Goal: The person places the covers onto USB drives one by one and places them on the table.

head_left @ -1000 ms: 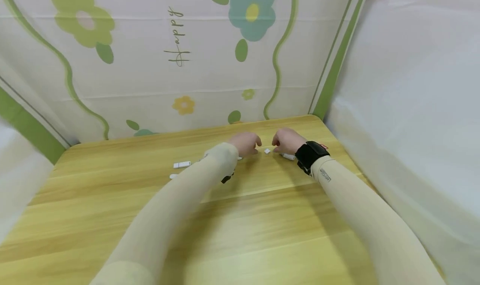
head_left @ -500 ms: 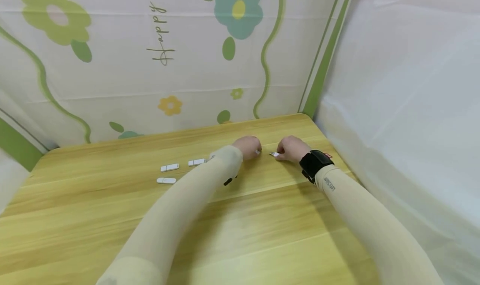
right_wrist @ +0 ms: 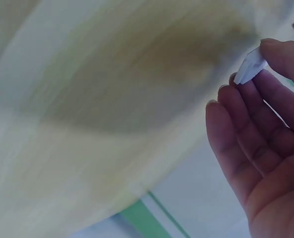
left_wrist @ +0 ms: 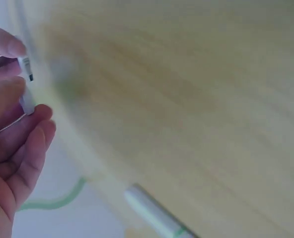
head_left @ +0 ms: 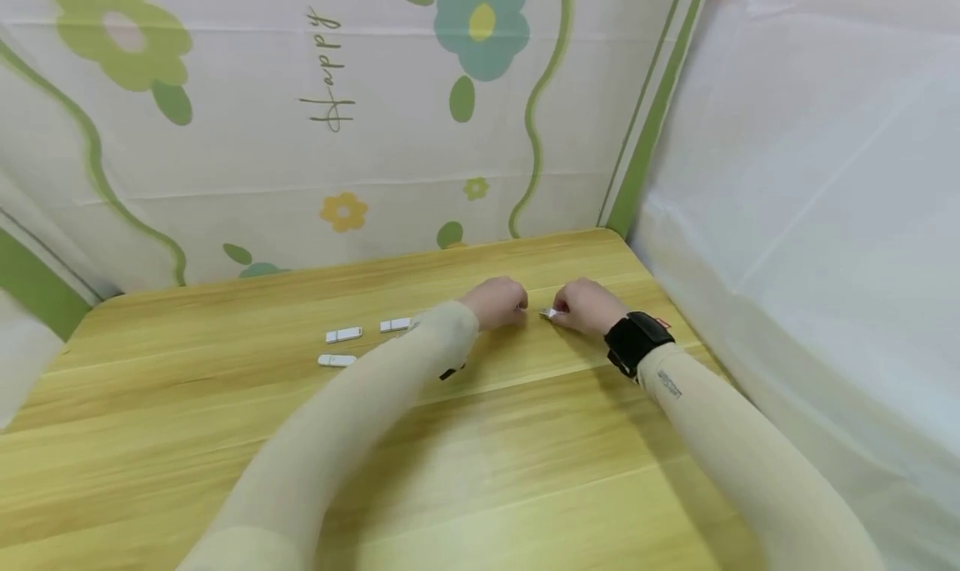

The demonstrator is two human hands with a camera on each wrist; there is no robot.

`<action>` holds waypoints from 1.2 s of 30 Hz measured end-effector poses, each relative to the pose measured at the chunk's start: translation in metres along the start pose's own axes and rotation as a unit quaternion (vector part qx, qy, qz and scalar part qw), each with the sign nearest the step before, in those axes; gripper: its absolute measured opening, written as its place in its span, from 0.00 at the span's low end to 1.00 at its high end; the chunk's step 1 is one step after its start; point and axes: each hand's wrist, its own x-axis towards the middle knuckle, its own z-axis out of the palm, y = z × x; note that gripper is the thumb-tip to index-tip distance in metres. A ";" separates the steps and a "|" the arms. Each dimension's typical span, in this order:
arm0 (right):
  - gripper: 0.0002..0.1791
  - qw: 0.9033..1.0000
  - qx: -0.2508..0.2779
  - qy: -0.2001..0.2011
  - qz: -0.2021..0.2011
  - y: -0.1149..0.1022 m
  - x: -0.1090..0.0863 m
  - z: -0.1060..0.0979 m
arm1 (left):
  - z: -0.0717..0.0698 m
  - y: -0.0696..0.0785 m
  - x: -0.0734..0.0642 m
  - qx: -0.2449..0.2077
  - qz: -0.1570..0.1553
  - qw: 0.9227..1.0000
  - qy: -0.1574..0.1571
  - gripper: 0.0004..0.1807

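Near the back right of the table, my left hand pinches a small white cap between thumb and fingers. Facing it, a short gap away, my right hand holds a white USB stick by its body. The stick's metal plug points left, toward the cap. In the right wrist view the white body sits between thumb and fingertips, the other fingers extended. The cap is mostly hidden by fingers in the head view.
On the wooden table, left of my left forearm, lie white USB sticks: one at the back, one partly behind the sleeve, and a rounded one in front. A flower-printed cloth hangs behind, a white sheet at right.
One second ago the small cap lay on the table between my hands. Since then my left hand has picked it up, and my right hand has lifted the USB stick with its plug facing left.
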 end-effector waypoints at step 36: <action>0.08 0.944 -0.001 0.186 -0.273 -0.179 -0.069 0.002 | -0.004 0.018 -0.318 -0.089 0.029 0.970 0.223 0.11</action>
